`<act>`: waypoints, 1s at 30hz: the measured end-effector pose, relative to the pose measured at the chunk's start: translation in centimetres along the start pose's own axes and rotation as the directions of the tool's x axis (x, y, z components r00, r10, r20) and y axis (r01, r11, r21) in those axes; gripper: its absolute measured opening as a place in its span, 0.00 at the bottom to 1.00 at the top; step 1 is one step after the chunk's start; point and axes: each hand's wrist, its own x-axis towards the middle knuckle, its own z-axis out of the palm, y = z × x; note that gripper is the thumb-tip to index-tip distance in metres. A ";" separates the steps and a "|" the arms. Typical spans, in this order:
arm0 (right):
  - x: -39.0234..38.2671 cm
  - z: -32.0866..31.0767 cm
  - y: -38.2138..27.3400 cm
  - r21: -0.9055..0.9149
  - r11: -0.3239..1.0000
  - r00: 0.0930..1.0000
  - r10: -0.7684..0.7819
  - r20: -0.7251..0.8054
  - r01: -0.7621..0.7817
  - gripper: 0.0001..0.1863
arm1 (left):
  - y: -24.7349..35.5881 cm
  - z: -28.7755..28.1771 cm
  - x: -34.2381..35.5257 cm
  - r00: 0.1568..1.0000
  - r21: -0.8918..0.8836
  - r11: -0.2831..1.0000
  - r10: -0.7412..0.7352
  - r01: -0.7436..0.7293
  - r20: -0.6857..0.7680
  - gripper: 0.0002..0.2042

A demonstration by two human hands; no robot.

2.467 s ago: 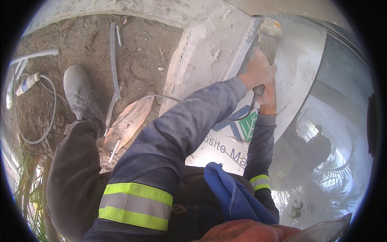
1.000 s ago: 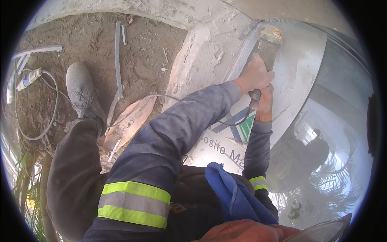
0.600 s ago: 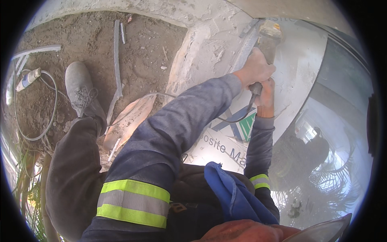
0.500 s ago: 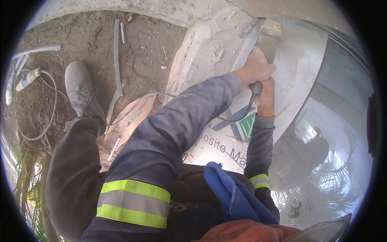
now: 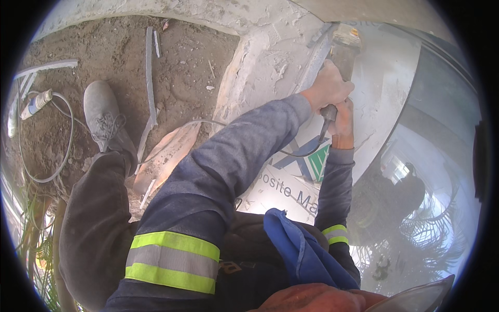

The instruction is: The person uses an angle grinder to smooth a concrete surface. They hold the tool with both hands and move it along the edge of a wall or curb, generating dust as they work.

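Observation:
A dusty corded angle grinder (image 5: 344, 56) lies along the joint between a rough mortared ledge and a white film-covered panel, its head pointing away from me. My left hand (image 5: 328, 86) is closed around the grinder's body. Just behind it, my right hand (image 5: 342, 122) is wrapped around the rear end, where the power cord (image 5: 323, 131) comes out. The cord bends left and passes under my left forearm. My hands hide much of the tool's middle, and its disc cannot be made out.
The mortared ledge (image 5: 270, 57) curves along the left of the panel (image 5: 387, 73). At right stands reflective glass (image 5: 416, 208). Bare soil (image 5: 182, 67) at left holds grey strips (image 5: 149, 78), a cable plug (image 5: 36, 104) with looped cord, and my shoe (image 5: 102, 112). A blue cloth (image 5: 299, 249) hangs near my chest.
The grinder's head and both hands have shifted very slightly to the left. My grip looks the same.

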 end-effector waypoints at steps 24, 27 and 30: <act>-0.8 -0.2 1.0 0.024 0.999 1.000 -0.026 -0.015 0.026 0.17 | -0.9 0.5 -0.5 0.999 0.025 1.000 0.010 -0.009 -0.033 0.38; -1.1 -0.9 1.0 -0.005 0.999 0.999 -0.034 0.030 0.034 0.16 | -1.2 1.0 -0.6 0.998 0.020 1.000 0.021 -0.019 -0.064 0.37; -0.5 -0.4 0.3 0.011 1.000 1.000 -0.022 0.011 0.022 0.17 | -0.5 0.7 0.1 0.999 0.028 1.000 0.009 -0.008 -0.036 0.37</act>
